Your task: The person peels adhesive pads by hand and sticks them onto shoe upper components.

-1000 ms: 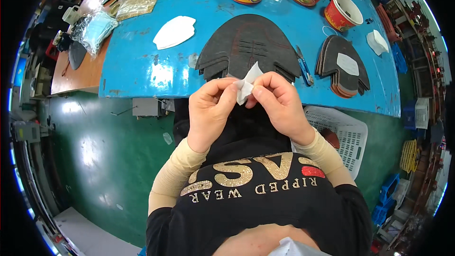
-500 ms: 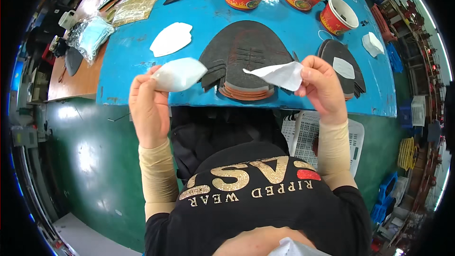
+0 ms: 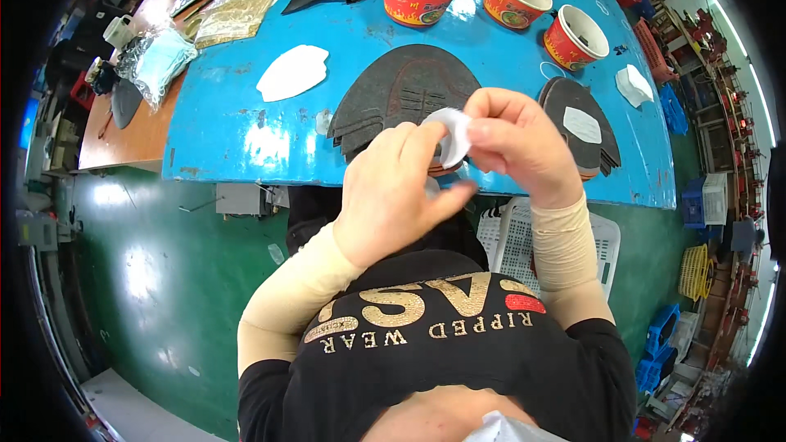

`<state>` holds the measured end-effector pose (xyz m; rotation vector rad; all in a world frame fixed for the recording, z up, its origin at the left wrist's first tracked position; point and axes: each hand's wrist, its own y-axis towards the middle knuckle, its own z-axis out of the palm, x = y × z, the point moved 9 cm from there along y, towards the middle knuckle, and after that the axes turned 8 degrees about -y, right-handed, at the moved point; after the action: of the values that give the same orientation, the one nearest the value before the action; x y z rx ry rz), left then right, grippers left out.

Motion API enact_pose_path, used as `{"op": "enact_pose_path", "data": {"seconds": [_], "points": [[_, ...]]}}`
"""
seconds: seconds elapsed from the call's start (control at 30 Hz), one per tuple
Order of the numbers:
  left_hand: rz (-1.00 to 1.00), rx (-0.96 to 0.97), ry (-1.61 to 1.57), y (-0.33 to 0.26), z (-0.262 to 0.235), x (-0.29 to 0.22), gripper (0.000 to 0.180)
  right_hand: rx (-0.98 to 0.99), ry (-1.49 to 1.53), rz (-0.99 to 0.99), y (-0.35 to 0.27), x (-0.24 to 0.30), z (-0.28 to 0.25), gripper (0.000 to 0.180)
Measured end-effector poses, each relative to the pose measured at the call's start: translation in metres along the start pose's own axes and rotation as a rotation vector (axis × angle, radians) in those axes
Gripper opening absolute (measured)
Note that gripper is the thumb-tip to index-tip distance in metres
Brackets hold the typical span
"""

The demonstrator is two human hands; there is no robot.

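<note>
A curled white sheet (image 3: 455,141) is pinched between the thumb and fingers of my right hand (image 3: 520,143). My left hand (image 3: 397,188) is close beside it, its fingertips at the sheet's left edge and its slightly blurred thumb stretched apart. Something pale shows in the gap below those fingers, too covered to make out. Beyond the hands lies a stack of flat dark grey shoe-upper pieces (image 3: 393,86) with orange-brown edges at the near end, partly hidden by them. A second dark stack (image 3: 565,98) on the right carries a small white patch (image 3: 582,125).
A flat white cut piece (image 3: 292,74) lies on the blue table (image 3: 221,106). Red paper bowls (image 3: 417,8) stand at the back. A folded white wad (image 3: 634,86) sits at the right. White plastic baskets (image 3: 516,237) are below the near edge.
My left hand has swung right to meet my right hand, which has moved slightly left. The white sheet is now curled. The piece my left hand held is no longer plainly visible.
</note>
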<state>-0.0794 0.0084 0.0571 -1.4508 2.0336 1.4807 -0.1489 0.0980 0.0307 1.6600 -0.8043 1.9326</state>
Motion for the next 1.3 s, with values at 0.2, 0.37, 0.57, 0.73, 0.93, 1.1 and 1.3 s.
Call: {"op": "enact_pose_path", "data": {"seconds": [0.2,0.37,0.57,0.73,0.93,1.1,1.3], "points": [[-0.621,-0.004,-1.206,-0.022,0.022,0.052,0.02,-0.431,-0.2,-0.25,-0.01,0.012,-0.047,0.021],[-0.718,0.171,-1.248,-0.033,0.036,0.054,0.02,-0.225,-0.154,-0.159,0.006,-0.008,-0.022,0.03],[-0.73,0.295,-1.1,-0.034,0.04,0.05,0.018,-0.014,-0.439,-0.11,0.01,0.0,-0.001,0.012],[-0.691,0.366,-0.97,-0.044,0.053,0.056,0.019,-0.385,-0.23,-0.353,0.005,0.002,-0.024,0.013],[-0.643,0.091,-0.863,-0.031,0.018,0.075,0.015,-0.476,0.009,-0.233,0.0,-0.026,-0.028,0.016],[-0.557,0.18,-0.71,-0.023,0.009,0.077,0.016,-0.428,-0.01,-0.206,0.003,-0.031,-0.028,0.017],[-0.54,0.203,-0.634,-0.025,0.012,0.075,0.014,-0.473,0.017,-0.302,0.002,-0.028,-0.031,0.016]]}}
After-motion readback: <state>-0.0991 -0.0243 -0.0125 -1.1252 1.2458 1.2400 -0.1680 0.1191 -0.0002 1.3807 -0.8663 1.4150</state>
